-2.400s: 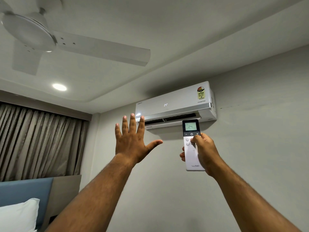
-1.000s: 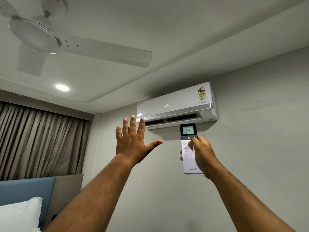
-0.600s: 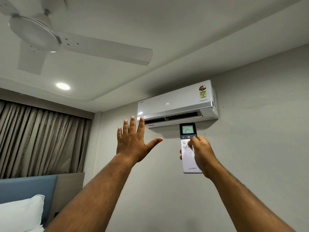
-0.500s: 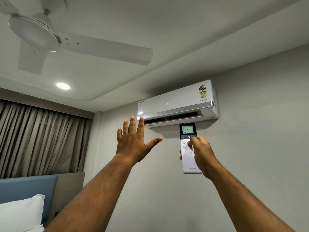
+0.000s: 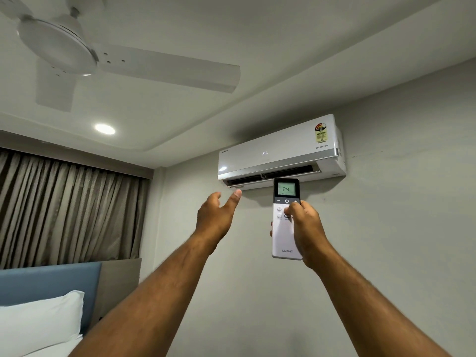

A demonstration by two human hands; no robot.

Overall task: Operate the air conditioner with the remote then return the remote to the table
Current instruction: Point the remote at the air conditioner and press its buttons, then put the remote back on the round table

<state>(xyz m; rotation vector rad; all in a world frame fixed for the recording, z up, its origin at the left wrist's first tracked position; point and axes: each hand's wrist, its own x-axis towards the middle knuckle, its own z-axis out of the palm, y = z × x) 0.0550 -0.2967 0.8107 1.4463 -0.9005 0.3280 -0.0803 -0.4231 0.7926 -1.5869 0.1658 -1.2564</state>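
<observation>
A white air conditioner (image 5: 280, 153) hangs high on the grey wall, its panel showing 24 and its lower flap open. My right hand (image 5: 307, 230) holds a white remote (image 5: 284, 235) upright just below the unit, thumb on the buttons under its dark top. The remote's screen reads 24. My left hand (image 5: 215, 215) is raised to the left of the remote, empty, turned edge-on with fingers reaching toward the unit's left end. No table is in view.
A white ceiling fan (image 5: 77, 50) hangs at the upper left, a recessed ceiling light (image 5: 104, 129) below it. Brown curtains (image 5: 67, 212) cover the left wall. A blue headboard (image 5: 49, 282) and a white pillow (image 5: 38, 323) sit at the lower left.
My left hand has turned from a flat, spread palm to edge-on, fingers pointing at the unit. The remote and right hand stay in nearly the same place.
</observation>
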